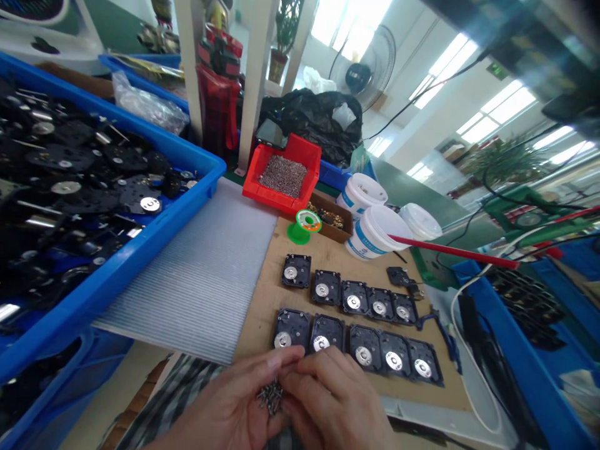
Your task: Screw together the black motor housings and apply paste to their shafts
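Note:
A small heap of metal screws (270,398) lies in the cupped palm of my left hand (234,395), at the bottom of the view. My right hand (335,397) bends over that palm, its fingers curled together against the screws and the left fingers; what sits between its fingertips is hidden. Just beyond my hands, several black square housings (365,355) with round silver discs stand in two rows on a brown board (255,334). The nearest ones are partly covered by my fingers.
A red bin (281,201) of small metal pieces stands behind a green solder spool (300,234). White tubs (375,240) and a red rod (450,250) are to its right. Blue crates of parts flank the bench, one (187,194) at left. Pliers (447,340) lie at the board's right edge.

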Demonstrator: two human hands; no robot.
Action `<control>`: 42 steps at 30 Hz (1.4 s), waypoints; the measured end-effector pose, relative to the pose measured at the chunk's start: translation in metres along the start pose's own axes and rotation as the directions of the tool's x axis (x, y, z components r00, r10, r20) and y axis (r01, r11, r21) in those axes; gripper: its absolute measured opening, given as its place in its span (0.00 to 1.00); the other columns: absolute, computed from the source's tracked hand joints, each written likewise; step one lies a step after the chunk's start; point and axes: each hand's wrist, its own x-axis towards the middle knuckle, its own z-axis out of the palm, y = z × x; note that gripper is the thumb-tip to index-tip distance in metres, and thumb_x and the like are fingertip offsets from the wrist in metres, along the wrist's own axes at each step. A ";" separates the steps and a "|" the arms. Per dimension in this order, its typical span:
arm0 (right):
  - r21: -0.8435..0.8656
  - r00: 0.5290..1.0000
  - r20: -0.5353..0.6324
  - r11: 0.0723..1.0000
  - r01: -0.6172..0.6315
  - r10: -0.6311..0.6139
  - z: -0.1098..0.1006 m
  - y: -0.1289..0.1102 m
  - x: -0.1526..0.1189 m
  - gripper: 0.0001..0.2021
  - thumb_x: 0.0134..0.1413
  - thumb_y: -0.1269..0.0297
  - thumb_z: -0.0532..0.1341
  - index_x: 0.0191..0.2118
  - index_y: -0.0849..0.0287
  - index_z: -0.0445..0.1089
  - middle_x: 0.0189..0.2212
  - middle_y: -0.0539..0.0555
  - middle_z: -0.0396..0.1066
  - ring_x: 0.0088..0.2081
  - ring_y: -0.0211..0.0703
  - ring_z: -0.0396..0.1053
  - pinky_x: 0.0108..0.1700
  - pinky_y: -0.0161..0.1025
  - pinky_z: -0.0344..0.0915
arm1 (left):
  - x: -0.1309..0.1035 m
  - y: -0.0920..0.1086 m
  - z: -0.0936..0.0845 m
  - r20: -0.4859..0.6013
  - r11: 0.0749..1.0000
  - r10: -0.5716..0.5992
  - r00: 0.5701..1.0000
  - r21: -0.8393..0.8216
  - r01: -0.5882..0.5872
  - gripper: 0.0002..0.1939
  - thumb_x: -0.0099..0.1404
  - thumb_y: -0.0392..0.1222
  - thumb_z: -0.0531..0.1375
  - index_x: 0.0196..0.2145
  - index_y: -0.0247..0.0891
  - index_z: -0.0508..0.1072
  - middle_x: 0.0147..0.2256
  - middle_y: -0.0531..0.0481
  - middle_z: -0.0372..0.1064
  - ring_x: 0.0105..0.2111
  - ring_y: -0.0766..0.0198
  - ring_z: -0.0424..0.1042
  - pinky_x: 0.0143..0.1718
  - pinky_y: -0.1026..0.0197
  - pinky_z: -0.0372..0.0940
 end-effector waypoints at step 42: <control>-0.226 0.996 0.075 0.973 0.056 -0.040 -0.008 0.093 0.005 0.09 0.64 0.73 0.56 0.36 0.62 0.73 0.31 0.56 0.71 0.34 0.46 0.64 0.38 0.42 0.65 | 0.039 -0.010 0.031 0.259 -0.591 -0.028 0.966 0.775 -0.225 0.35 0.58 0.29 0.50 0.65 0.30 0.56 0.42 0.29 0.77 0.35 0.45 0.78 0.34 0.50 0.71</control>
